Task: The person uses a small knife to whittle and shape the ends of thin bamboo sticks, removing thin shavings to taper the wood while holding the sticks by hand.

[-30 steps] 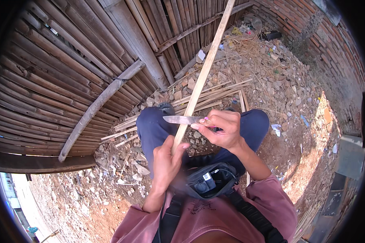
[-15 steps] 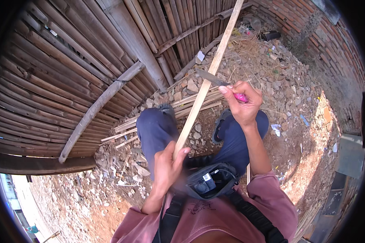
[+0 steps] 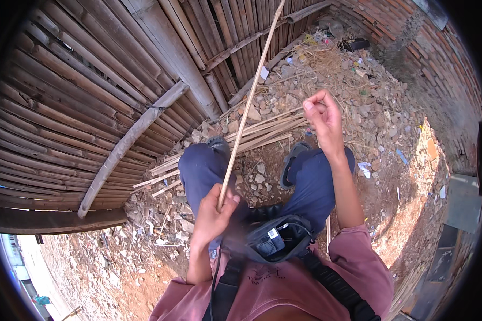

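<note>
Wrapped round the lower end of a long pale bamboo strip (image 3: pixel 241 128), my left hand (image 3: pixel 213 211) is closed above my left thigh. The strip slants up and away past the top edge of the view, its narrow side showing. My right hand (image 3: pixel 326 120) is raised to the right of the strip, apart from it, over my right knee. Its fingers are curled with the thumb near them. Neither a blade nor a handle shows there, so what it holds, if anything, is hidden.
Several similar strips (image 3: pixel 268 131) lie on rubble ground (image 3: pixel 369 117) beyond my feet. A bamboo wall (image 3: pixel 75 117) with a leaning pole (image 3: pixel 128 144) rises at the left, a brick wall (image 3: pixel 439 59) at the far right. An open dark pouch (image 3: pixel 273 238) sits at my waist.
The strip has turned from its broad face to its narrow side, its far end shifting left. My right hand has come off it, and the pink-handled knife it held no longer shows.
</note>
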A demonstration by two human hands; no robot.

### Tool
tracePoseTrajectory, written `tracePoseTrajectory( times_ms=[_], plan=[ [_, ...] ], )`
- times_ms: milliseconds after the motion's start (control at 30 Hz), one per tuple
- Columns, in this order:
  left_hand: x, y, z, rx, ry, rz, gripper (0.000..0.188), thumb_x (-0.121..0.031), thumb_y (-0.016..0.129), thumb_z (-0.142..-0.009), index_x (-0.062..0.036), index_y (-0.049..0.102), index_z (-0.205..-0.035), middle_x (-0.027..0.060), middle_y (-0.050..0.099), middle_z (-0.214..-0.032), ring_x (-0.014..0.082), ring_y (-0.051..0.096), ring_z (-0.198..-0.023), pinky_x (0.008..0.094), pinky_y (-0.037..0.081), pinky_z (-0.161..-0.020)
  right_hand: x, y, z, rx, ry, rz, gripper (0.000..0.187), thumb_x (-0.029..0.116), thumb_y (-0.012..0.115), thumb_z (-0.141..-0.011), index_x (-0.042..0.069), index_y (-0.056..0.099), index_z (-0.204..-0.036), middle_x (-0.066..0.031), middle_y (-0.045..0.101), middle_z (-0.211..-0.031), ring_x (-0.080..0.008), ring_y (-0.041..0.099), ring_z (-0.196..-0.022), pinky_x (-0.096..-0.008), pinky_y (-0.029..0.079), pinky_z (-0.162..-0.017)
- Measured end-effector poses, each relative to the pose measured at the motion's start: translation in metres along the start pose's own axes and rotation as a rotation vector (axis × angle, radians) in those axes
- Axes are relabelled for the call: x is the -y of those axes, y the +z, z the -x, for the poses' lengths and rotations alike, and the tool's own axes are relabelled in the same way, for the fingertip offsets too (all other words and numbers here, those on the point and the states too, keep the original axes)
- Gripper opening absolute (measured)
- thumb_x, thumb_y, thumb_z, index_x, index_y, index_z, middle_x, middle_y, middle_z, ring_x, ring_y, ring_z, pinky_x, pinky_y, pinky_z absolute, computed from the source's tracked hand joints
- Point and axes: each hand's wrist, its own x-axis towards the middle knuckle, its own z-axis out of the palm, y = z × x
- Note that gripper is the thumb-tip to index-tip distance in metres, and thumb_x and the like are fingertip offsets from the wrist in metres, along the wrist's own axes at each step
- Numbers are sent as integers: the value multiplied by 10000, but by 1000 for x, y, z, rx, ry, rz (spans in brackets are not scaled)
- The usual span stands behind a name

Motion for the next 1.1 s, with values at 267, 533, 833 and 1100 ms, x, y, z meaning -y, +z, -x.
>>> tracePoseTrajectory(
  times_ms=[267,533,833,1100],
  plan=[
    [-18,-1,-9,190,28,345,494,-514,618,-1076,-53,540,-1235,-62,456,-784,27,421,-629,203,297,-521,-5,59,83,293,-348,375,250,249,899,-867,81,713,-864,-33,723,-738,-197,706,-607,-327,507,-525],
    [-24,6,-7,101,120,344,684,-637,454,-1079,0,546,-1313,-32,458,-792,45,419,-633,205,321,-510,-5,72,101,245,-537,436,244,262,917,-828,125,718,-799,-3,645,-687,-186,645,-537,-342,471,-479],
    [-20,11,-5,70,157,363,526,-443,502,-1137,38,644,-1295,-58,492,-699,37,440,-587,229,348,-522,-8,71,109,279,-535,420,247,254,916,-822,131,708,-773,3,606,-657,-187,598,-499,-346,448,-464],
    [-17,16,0,-63,127,165,446,-368,535,-1146,30,737,-1148,-51,509,-635,42,474,-559,245,356,-501,3,69,106,309,-568,436,246,159,924,-790,80,694,-752,-37,633,-640,-196,634,-508,-317,466,-473]
  ],
)
